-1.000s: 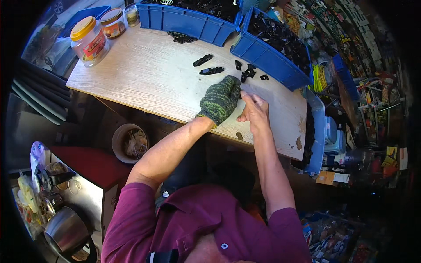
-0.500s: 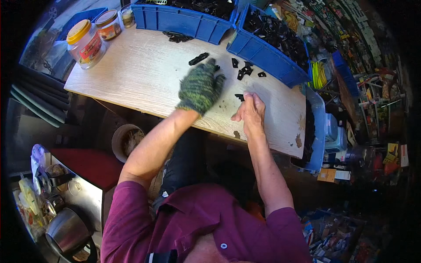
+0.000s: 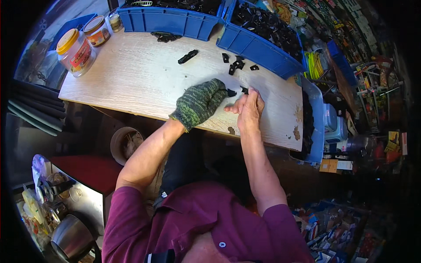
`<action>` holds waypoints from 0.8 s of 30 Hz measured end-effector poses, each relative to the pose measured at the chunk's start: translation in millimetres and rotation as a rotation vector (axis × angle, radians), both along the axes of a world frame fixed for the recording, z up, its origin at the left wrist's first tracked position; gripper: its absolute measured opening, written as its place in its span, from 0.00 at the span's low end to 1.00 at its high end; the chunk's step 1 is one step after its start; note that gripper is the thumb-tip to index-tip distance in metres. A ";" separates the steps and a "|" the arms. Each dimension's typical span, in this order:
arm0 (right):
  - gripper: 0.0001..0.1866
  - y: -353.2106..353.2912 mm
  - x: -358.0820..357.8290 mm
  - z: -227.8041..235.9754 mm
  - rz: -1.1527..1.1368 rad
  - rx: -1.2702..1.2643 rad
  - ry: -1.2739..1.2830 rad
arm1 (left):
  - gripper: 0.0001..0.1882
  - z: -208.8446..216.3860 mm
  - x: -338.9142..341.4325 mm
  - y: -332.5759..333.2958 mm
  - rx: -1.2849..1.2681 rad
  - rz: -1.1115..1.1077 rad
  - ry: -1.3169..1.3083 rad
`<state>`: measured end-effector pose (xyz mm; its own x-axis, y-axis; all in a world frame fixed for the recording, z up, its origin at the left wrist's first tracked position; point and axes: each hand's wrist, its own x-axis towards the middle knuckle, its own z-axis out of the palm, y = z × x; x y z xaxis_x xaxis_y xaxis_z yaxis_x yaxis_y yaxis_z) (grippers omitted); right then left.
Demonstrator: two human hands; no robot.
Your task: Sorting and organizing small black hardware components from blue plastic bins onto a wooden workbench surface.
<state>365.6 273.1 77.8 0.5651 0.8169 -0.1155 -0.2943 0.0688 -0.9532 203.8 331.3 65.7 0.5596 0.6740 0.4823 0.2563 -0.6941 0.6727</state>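
A: At my remote station I take the angled blue bin (image 3: 258,52) as landmark. Where is the left hand (image 3: 198,104)?

B: I see it in front of the bin and to its left, over the table (image 3: 123,65), in a mottled green glove. Its fingers are closed on a dark piece (image 3: 231,93), whose end projects beyond the fingertips; the glove hides the remainder from me.

A: And the right hand (image 3: 250,109)?

B: Bare, directly in front of the bin, on the wearer's side. I see thumb and forefinger pinching a small black piece (image 3: 244,90), which points toward the dark piece; the two lie near each other, apart.

A: What surrounds them?

B: Loose black pieces (image 3: 237,65) lie clustered just before the bin's wall. A long black part (image 3: 188,56) rests to the bin's left. Farther left, a flat black bundle (image 3: 165,37) lies before a second blue bin (image 3: 171,24), which stands just beside the first. A yellow-lidded jar (image 3: 79,57) stands well apart, far left of my landmark. Black parts (image 3: 267,28) fill the landmark bin itself.
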 end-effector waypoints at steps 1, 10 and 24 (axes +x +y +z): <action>0.16 -0.1 -0.9 0.2 -0.001 -0.002 -0.002 | 0.12 -4.4 2.5 -3.0 0.049 -0.035 -0.043; 0.14 0.4 -8.0 2.3 -0.003 -0.070 -0.110 | 0.14 -22.6 20.2 -5.4 0.162 0.070 -0.086; 0.13 -6.8 1.0 -0.2 -0.066 -0.047 -0.196 | 0.15 -2.2 39.8 -10.6 -0.065 0.090 -0.004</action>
<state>366.6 266.3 77.7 0.6327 0.7736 -0.0350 -0.0995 0.0364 -0.9944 243.6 320.7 63.4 0.4937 0.7516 0.4375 0.3131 -0.6230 0.7169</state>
